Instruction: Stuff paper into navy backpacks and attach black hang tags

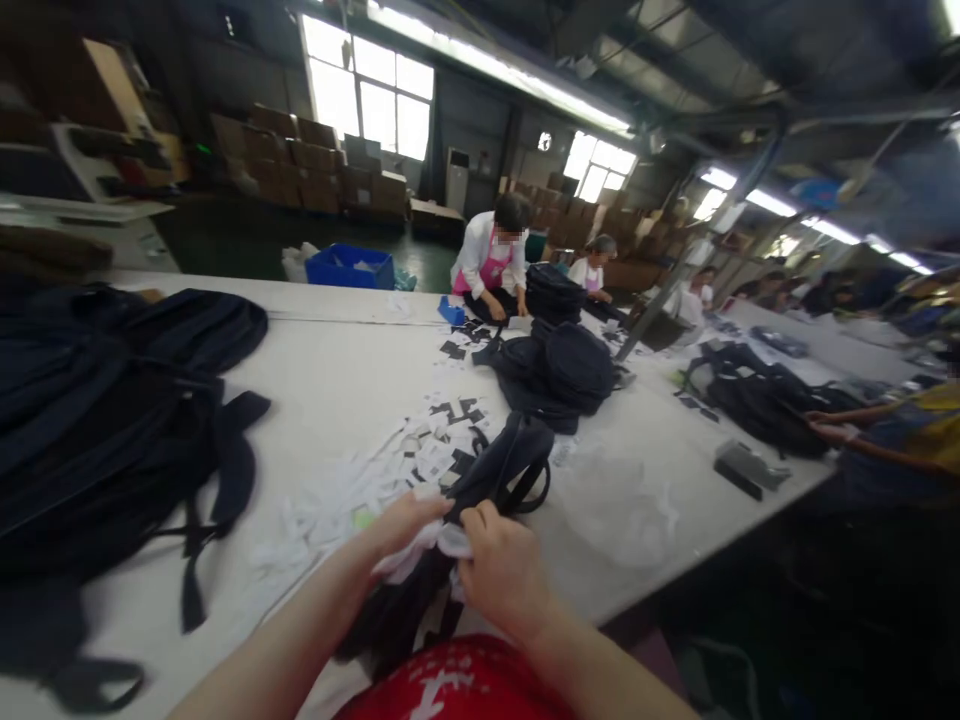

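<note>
A dark backpack (504, 458) lies at the front of the white table, close to my body. My left hand (409, 525) is closed on white material (411, 556) at the near part of the bag. Just to its right, my right hand (499, 560) has its fingers curled on the same white material, against the dark fabric. Black straps loop out on the bag's right side. Small white and black paper pieces (431, 455) are scattered beyond and left of my hands.
Dark backpacks (112, 430) are piled at the left. Another dark bag pile (562, 365) lies farther ahead. Clear plastic (619, 500) lies on the right, near a grey box (746, 468). A blue bin (350, 267) stands behind the table (330, 385). Several people work farther along.
</note>
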The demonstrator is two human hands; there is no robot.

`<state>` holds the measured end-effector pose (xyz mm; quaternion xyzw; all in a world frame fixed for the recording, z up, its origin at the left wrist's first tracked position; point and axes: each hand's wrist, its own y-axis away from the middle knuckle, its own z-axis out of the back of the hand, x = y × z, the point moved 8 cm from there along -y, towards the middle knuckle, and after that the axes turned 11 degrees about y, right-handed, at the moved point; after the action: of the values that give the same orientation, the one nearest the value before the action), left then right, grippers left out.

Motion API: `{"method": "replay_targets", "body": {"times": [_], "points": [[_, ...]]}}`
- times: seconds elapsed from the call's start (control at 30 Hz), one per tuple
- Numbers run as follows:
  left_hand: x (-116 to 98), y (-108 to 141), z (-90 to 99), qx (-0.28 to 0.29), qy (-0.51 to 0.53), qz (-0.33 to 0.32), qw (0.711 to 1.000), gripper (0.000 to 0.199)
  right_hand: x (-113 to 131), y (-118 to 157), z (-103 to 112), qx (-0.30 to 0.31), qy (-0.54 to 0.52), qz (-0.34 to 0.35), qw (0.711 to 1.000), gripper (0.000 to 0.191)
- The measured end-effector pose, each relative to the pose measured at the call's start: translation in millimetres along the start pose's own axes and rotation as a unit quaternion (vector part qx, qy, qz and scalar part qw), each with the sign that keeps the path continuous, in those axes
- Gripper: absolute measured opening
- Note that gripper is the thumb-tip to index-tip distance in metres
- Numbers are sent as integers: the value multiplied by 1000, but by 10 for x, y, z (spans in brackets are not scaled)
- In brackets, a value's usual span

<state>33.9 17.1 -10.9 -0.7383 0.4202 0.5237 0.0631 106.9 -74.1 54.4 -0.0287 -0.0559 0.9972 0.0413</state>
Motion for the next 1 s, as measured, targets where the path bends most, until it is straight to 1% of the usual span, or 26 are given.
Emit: {"method": "replay_targets", "body": {"times": [0.03, 0.1, 0.2, 0.3, 0.4, 0.47, 0.57, 0.63, 0.67, 0.7, 0.77, 0.8, 0.83, 0.9, 0.97, 1.0], "points": [[-29, -3, -13, 7, -5, -2, 1000, 36, -9, -10, -36, 5, 12, -3, 1000, 20], [-83, 2, -33, 13, -11, -9, 1000, 35, -28, -27, -90, 5, 19, -4, 1000, 18], [-126, 33, -63, 10, 1, -18, 1000, 35, -22, -42, -85, -16, -5, 5, 1000, 18], [-103, 42, -64, -9, 19, -21, 1000, 36, -29, -64, -68, -20, -6, -20, 1000, 27], [-21, -9, -11, -22, 9, -19, 1000, 39, -50, -98, -122, -22, 17, -51, 998, 31], [39, -78, 56, -25, -16, -19, 999, 41, -52, -116, -177, -44, 33, -41, 998, 27], [56, -171, 149, -34, -51, -46, 997, 45, -42, -125, -249, -82, 68, 12, 994, 12], [30, -178, 143, -30, -65, -68, 995, 47, -73, -157, -235, -98, 88, 35, 991, 4], [18, -160, 117, -23, -75, -75, 994, 48, -115, -196, -194, -102, 93, 36, 990, 5], [4, -127, 88, -19, -88, -83, 992, 48, -185, -254, -130, -103, 96, 25, 990, 7], [-16, -24, 53, -25, -113, -97, 989, 48, -431, -419, 53, -94, 92, -37, 991, 10], [-9, 38, 57, -31, -124, -97, 987, 48, -605, -512, 152, -84, 86, -83, 989, 11], [5, 104, 77, -36, -131, -94, 986, 49, -825, -598, 236, -67, 75, -147, 984, 12], [34, 242, 154, -34, -139, -82, 986, 53, -1170, -786, 364, -56, 52, -196, 978, 18], [30, 388, 246, -6, -161, -63, 985, 52, -1456, -957, 353, -37, 20, -218, 975, 25], [0, 467, 285, 11, -184, -56, 981, 51, -1543, -1030, 307, -27, 2, -213, 977, 25]]}}
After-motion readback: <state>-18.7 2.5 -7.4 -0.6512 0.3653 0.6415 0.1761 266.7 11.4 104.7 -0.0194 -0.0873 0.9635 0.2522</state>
